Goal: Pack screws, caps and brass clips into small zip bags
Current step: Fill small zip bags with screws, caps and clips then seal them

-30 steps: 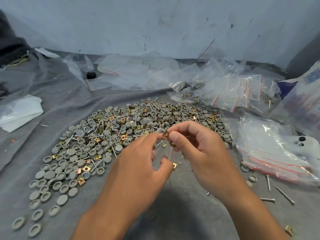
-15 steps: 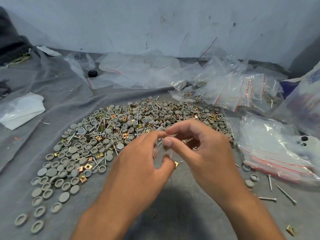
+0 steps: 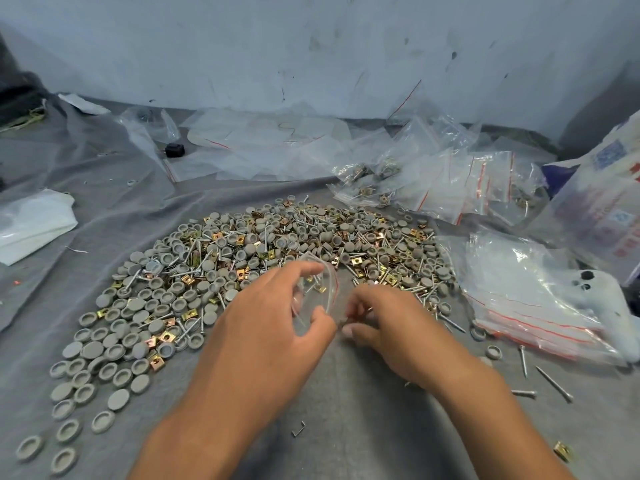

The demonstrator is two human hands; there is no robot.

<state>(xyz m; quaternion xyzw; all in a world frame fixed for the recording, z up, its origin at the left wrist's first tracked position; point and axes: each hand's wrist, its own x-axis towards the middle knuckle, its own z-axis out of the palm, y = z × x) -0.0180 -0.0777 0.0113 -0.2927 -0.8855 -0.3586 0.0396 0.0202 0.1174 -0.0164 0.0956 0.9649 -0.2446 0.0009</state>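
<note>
Clear zip bag [image 3: 317,289] gripped by left hand [image 3: 277,327], mouth held wide, hardware inside. Right hand [image 3: 388,327] beside it, fingers curled, seemingly pinching a screw; blurred.

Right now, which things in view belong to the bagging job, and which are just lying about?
Job:
- small clear zip bag, held by the left hand
- right hand, pinching something small
- heap of grey round caps, brass clips and screws
- filled zip bags
- stack of empty red-striped zip bags

Lying about:
- small black block
- folded white sheet
- white device
</note>
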